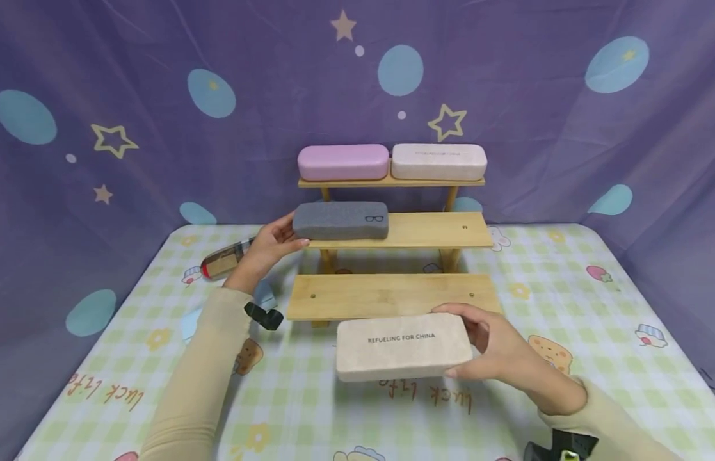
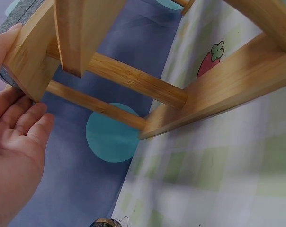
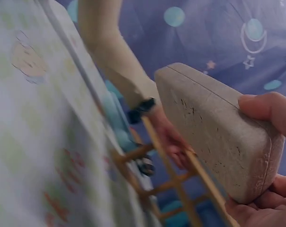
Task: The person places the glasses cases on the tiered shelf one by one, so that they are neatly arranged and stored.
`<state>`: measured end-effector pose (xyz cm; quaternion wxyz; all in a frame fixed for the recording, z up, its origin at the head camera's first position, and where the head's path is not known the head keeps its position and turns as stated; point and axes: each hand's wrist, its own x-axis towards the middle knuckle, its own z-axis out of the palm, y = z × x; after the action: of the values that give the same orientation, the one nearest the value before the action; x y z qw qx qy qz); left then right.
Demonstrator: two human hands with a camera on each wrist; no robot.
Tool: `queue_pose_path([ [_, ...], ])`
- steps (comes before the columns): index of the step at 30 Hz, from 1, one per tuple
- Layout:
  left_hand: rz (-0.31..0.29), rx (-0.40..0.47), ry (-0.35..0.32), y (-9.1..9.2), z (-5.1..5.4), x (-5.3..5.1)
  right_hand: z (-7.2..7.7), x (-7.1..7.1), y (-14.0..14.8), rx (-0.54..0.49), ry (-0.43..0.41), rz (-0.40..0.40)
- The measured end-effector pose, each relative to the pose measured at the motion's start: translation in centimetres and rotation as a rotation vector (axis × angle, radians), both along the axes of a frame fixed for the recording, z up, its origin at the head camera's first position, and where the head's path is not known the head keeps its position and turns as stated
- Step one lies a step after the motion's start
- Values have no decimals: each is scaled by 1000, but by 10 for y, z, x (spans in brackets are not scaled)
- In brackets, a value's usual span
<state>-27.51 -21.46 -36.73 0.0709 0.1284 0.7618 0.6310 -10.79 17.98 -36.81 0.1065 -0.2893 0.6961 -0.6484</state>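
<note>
At the left end of a grey glasses case (image 1: 341, 220) lying on the middle shelf, my left hand (image 1: 266, 251) has its thumb at the front and fingers behind. The left wrist view shows the hand (image 2: 15, 142) around the shelf end (image 2: 34, 56), touching the grey case (image 2: 21, 18). A beige case (image 1: 404, 347) printed "REFUELING FOR CHINA" is gripped at its right end by my right hand (image 1: 507, 355), in front of the lowest shelf. In the right wrist view the thumb and fingers of the hand (image 3: 271, 165) pinch the beige case (image 3: 209, 132).
On the top shelf (image 1: 392, 182) of the wooden rack stand a pink case (image 1: 343, 162) and a whitish case (image 1: 439, 162). Left of the rack, a red-ended object (image 1: 223, 261) and a light blue item (image 1: 265, 294) lie on the checked cloth (image 1: 276, 410), partly behind the left arm.
</note>
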Motion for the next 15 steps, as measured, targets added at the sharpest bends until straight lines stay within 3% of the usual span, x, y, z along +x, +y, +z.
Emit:
queue_pose_path([
  [5, -3, 6, -1, -1, -1, 0, 15, -13, 16, -57, 78, -7],
  [15, 0, -12, 6, -1, 0, -1, 38, -40, 49, -77, 73, -113],
])
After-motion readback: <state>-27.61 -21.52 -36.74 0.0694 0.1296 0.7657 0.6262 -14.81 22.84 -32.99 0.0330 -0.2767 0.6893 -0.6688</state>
